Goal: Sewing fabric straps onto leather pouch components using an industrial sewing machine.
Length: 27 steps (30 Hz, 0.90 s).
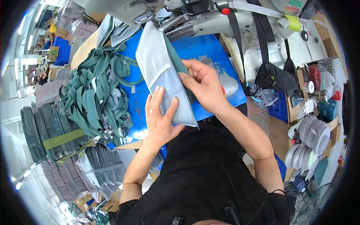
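A grey fabric panel (159,65) with a dark green edge lies on the blue work surface (204,48), its far end under the head of a sewing machine (187,17). My left hand (159,120) rests flat on the panel's near end, fingers spread. My right hand (202,86) grips the panel's right edge, fingers curled over the green strip.
A heap of green straps (95,93) lies to the left on the blue surface. Stacks of grey fabric pieces (56,142) sit further left and below. On the right hang a black bag (277,77) and rolls of tape (313,135).
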Motion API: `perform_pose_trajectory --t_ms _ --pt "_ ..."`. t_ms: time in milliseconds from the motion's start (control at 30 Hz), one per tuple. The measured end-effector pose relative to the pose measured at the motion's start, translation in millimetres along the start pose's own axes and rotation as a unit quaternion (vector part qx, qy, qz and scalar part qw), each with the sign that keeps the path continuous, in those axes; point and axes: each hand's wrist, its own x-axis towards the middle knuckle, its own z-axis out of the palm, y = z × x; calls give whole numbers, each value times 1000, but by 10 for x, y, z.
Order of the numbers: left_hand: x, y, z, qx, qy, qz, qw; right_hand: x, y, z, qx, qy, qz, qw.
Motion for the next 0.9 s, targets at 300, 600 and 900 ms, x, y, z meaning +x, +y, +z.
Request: perform_pose_trajectory --t_ms 300,600,900 --pt "189 74 -1045 149 -227 109 956 -833 -186 -47 46 12 55 997" --pt "938 -73 -1317 244 -299 205 900 -499 -240 31 100 -21 17 995" --pt "1381 -485 -1305 243 -305 202 898 74 -161 81 74 -26 23 997"
